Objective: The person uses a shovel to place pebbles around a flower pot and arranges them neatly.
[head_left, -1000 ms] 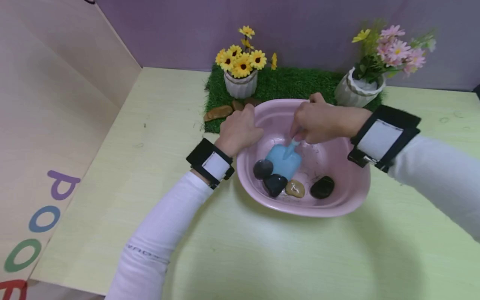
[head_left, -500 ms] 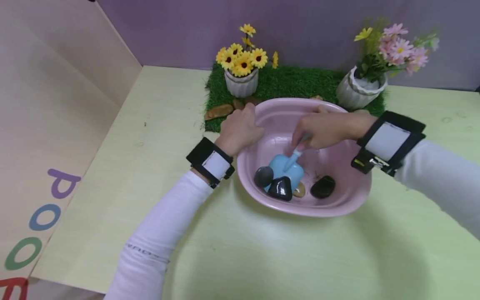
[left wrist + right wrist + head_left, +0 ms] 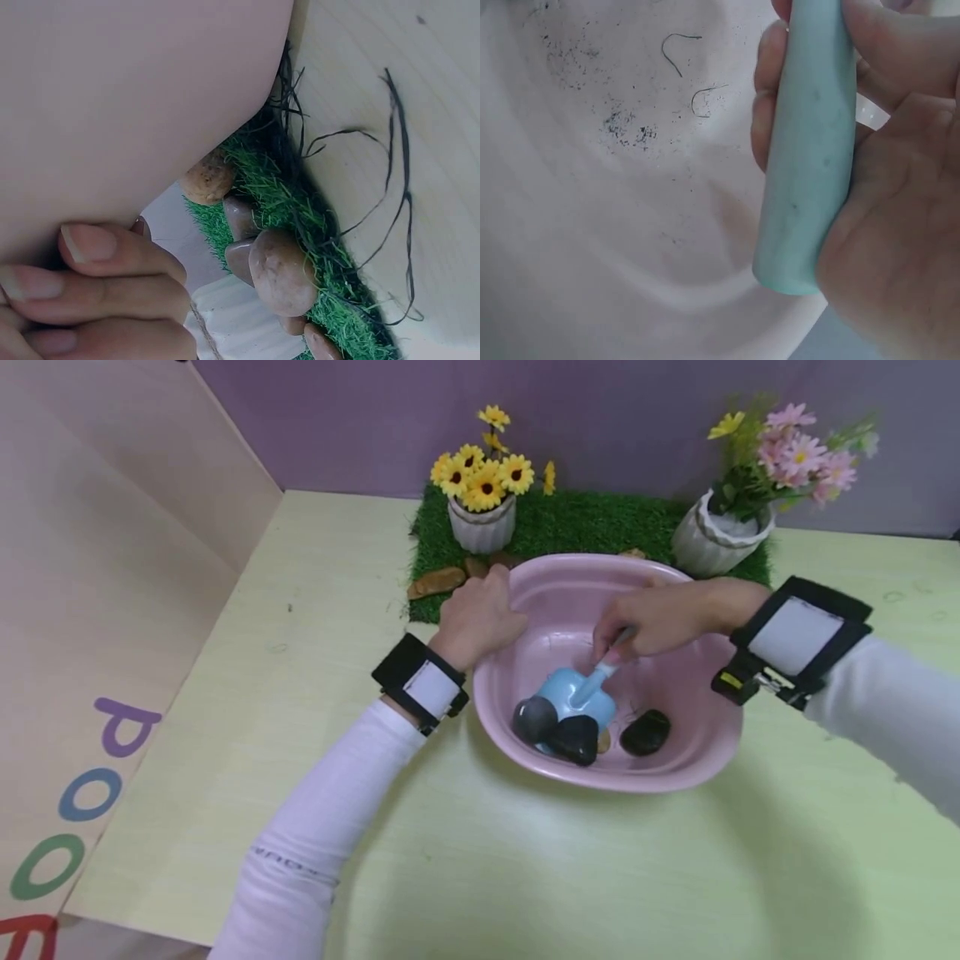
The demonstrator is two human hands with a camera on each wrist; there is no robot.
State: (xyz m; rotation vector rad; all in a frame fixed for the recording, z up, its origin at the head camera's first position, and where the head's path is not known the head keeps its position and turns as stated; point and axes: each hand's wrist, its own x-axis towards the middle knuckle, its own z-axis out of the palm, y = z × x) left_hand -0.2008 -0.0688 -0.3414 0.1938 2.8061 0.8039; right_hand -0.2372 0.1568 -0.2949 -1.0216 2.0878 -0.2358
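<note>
My right hand [image 3: 654, 617] grips the handle of a light-blue toy shovel [image 3: 562, 687] inside a pink basin [image 3: 693, 747]. In the right wrist view the fingers wrap round the pale handle [image 3: 810, 150]. A grey stone [image 3: 535, 719] and a black stone [image 3: 576, 740] lie over the front of the blade. Partly hidden beside them is a tan stone [image 3: 603, 742]. Another dark stone [image 3: 645, 732] sits apart to the right. My left hand [image 3: 480, 620] holds the basin's left rim, its curled fingers [image 3: 127, 296] showing in the left wrist view.
Behind the basin lies a strip of artificial grass [image 3: 600, 518], with brown stones [image 3: 437, 582] along its front. Yellow flowers stand in a white pot [image 3: 482, 525] at left, pink ones in another white pot [image 3: 712, 543] at right. A purple wall [image 3: 360, 427] rises behind.
My right hand has drawn the shovel toward the front and slightly right. The black stone has shifted right with the blade, partly covering the tan stone. My left hand stays at the rim.
</note>
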